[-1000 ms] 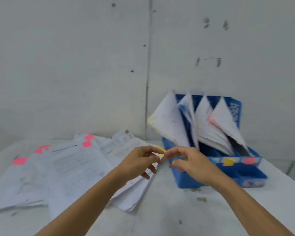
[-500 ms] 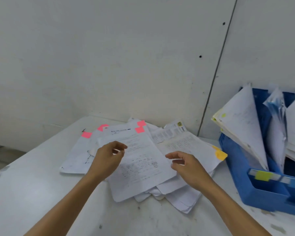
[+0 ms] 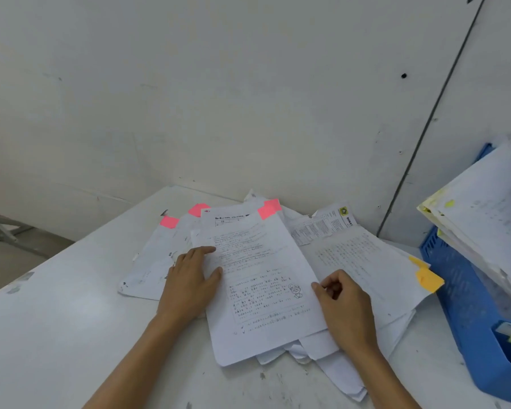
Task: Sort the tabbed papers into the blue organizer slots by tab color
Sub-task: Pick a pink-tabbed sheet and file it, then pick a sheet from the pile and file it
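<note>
Print on the sheet point(image 3: 260, 278) is too small to read; a leaflet point(image 3: 328, 224) beyond shows "DINA". Left hand point(image 3: 189, 286) lies flat on the sheet's left edge; right hand point(image 3: 347, 305), fingers curled, pinches its right edge. Organizer point(image 3: 460, 293) stands right of it, on a white table point(image 3: 56, 320) by a white wall point(image 3: 219, 98).

Left hand point(image 3: 189, 286) and right hand point(image 3: 346, 308) have settled on top sheet point(image 3: 260, 261).

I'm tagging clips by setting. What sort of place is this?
Probably a bare office or workroom corner: a white table set against plain white wall panels, a loose pile of printed sheets with pink tabs and yellow tabs, and a blue organizer holding filed papers.
</note>
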